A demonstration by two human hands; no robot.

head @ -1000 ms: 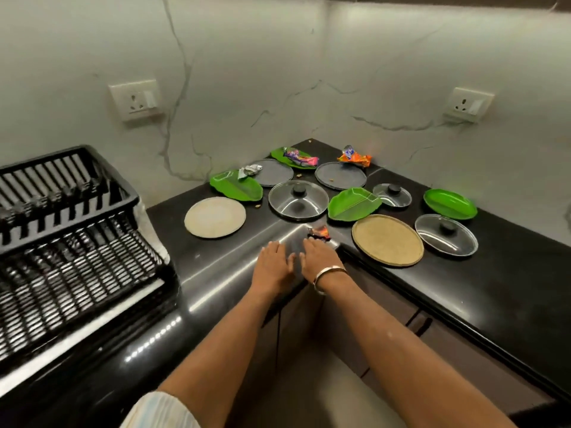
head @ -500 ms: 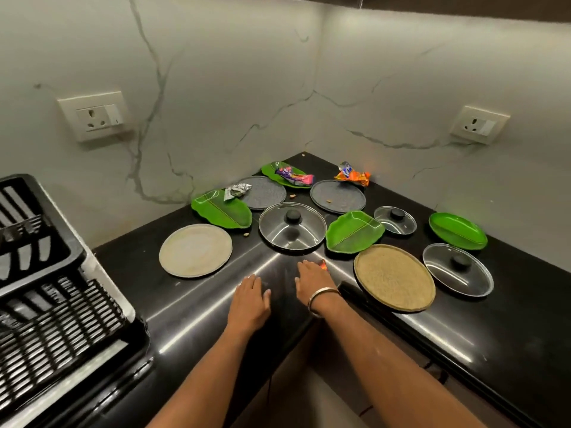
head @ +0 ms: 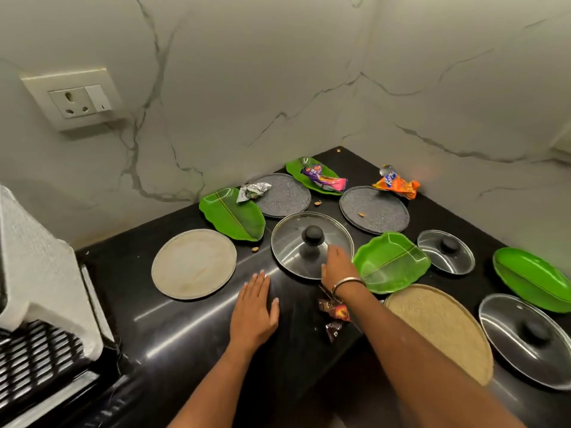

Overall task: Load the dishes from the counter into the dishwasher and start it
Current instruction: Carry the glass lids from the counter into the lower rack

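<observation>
A: Where are my hands?
B: Left hand (head: 253,310) lies flat, fingers spread, on the counter (head: 173,329). Right hand (head: 338,267) rests with straight fingers on the big glass lid (head: 296,242), gripping nothing

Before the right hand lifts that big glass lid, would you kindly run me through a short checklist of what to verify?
1. Right hand over the large glass lid: ok, fingers reach its near rim.
2. Knob gripped: not ok, it stands free.
3. Left hand out of the way: ok, flat on the counter.
4. Lid free of litter: ok, nothing lies on it.
5. Wrappers off the dishes: not ok, the purple wrapper lies on the far green leaf plate.
6. Dishwasher open: cannot tell, not in view.
</observation>
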